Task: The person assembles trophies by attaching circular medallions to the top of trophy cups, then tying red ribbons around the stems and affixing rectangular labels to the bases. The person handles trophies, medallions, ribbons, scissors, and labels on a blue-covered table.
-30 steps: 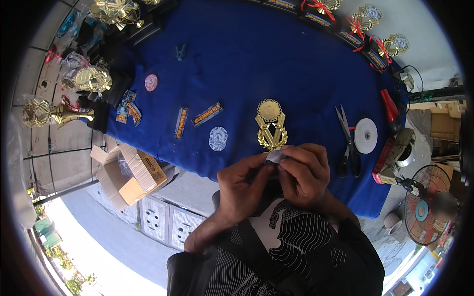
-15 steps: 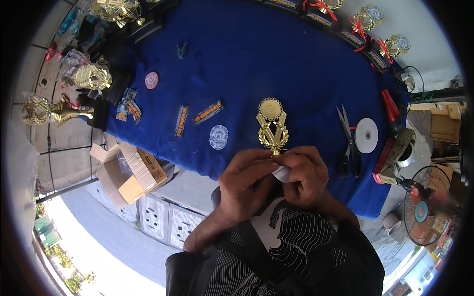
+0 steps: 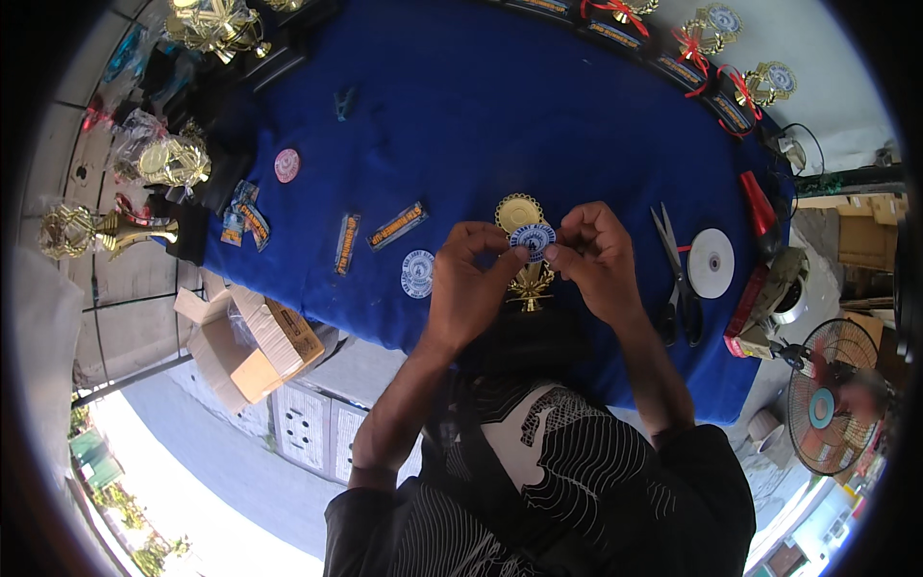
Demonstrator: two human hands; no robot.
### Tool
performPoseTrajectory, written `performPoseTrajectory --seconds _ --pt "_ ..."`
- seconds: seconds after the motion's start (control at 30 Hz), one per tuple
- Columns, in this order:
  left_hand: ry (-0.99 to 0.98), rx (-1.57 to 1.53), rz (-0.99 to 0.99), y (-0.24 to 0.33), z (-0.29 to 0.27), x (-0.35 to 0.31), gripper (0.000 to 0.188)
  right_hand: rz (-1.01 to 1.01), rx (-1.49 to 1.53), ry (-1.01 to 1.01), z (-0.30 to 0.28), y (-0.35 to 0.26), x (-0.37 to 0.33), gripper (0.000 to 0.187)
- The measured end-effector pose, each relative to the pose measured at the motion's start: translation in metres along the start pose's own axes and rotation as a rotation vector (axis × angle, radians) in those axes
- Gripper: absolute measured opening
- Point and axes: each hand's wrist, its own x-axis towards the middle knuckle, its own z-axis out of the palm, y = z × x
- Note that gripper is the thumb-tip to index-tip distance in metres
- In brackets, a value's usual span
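Observation:
A round blue-and-white sticker [image 3: 534,240] is pinched at its edges between my two hands. My left hand [image 3: 471,279] grips its left side with thumb and fingers, and my right hand [image 3: 598,258] grips its right side. Right behind it stands a gold trophy [image 3: 520,213] with a scalloped round disc on top, a wreath lower down and a black base. The sticker overlaps the lower part of that disc in view; whether they touch I cannot tell. Left of my left hand, a second blue-and-white round sticker [image 3: 417,273] lies on the blue cloth.
Scissors [image 3: 677,274] and a white tape roll [image 3: 710,263] lie on the blue cloth [image 3: 461,106] at right, near a red hair dryer [image 3: 760,204]. Label strips [image 3: 395,225] and a pink round sticker [image 3: 287,165] lie left. Trophies with red ribbons [image 3: 707,48] line the far right edge.
Both hands have risen away from my body to the trophy's disc. The sticker, seen before as a folded white piece low between my fingers, now shows its printed face.

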Motion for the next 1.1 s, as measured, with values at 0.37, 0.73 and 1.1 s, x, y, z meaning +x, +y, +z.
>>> performPoseTrajectory --seconds 0.37,0.73,1.1 --pt "0.096 0.391 0.058 -0.009 0.01 0.027 0.017 0.143 -0.312 -0.032 -0.012 0.021 0.036 0.004" --pt "0.044 0.589 0.027 -0.004 0.013 0.045 0.016 0.048 -0.374 0.034 -0.005 0.026 0.032 0.011" --pt "-0.01 0.643 -0.007 0.002 0.017 0.053 0.017 0.077 -0.391 0.071 -0.005 0.026 0.036 0.01"
